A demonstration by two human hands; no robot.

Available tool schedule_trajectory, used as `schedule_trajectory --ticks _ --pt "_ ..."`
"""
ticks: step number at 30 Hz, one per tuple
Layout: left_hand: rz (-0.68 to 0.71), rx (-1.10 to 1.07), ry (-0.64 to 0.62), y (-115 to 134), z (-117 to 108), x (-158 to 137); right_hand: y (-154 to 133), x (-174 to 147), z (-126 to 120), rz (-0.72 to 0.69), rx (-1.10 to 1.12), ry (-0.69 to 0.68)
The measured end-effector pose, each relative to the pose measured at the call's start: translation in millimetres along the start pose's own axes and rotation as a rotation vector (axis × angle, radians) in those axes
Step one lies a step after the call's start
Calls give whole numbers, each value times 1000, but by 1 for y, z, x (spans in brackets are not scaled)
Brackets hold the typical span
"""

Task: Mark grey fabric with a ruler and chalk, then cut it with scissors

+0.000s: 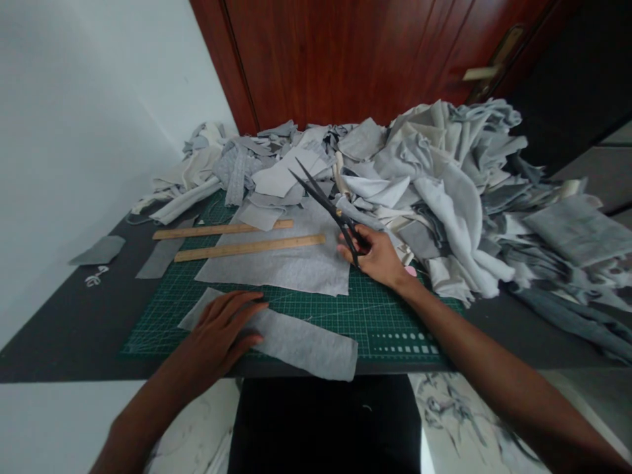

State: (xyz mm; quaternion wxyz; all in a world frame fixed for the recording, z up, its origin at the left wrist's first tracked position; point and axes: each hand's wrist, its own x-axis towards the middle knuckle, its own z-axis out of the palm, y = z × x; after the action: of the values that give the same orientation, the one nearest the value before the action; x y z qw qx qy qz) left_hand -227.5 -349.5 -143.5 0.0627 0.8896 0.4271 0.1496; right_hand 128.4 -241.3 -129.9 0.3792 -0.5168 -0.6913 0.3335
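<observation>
Loosely spread, the left hand [224,329] rests on a pale-grey rectangular cloth strip [311,344], lower centre, probably light and limp, best held by its edges; mid-frame, the right hand [378,255] grips stiff-looking long black scissors [339,212] by the handles, above a green gridded cutting mat [395,316].

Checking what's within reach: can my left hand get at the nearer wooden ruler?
Probably yes: your left hand lies on the grey strip, with only flat cloth and cutting mat between it and that ruler.
</observation>
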Motion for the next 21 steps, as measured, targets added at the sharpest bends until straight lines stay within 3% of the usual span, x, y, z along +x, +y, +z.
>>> schedule_trajectory --ticks 5,11,16,18,20,21 --pt "37 -4 -126 -17 -7 6 1 0 -5 -8 -115 97" --pt "154 -57 -234 -7 -24 40 11 0 -10 73 -56 167" --pt "166 -363 -372 -3 -61 85 17 2 -9 109 108 184" --pt "126 -580 -293 -12 -77 113 19 3 -9 107 124 191" --pt "3 -723 -7 -29 -92 147 20 3 -9 104 119 201" --pt "-128 -703 193 -41 -99 165 20 3 -9 105 112 209"
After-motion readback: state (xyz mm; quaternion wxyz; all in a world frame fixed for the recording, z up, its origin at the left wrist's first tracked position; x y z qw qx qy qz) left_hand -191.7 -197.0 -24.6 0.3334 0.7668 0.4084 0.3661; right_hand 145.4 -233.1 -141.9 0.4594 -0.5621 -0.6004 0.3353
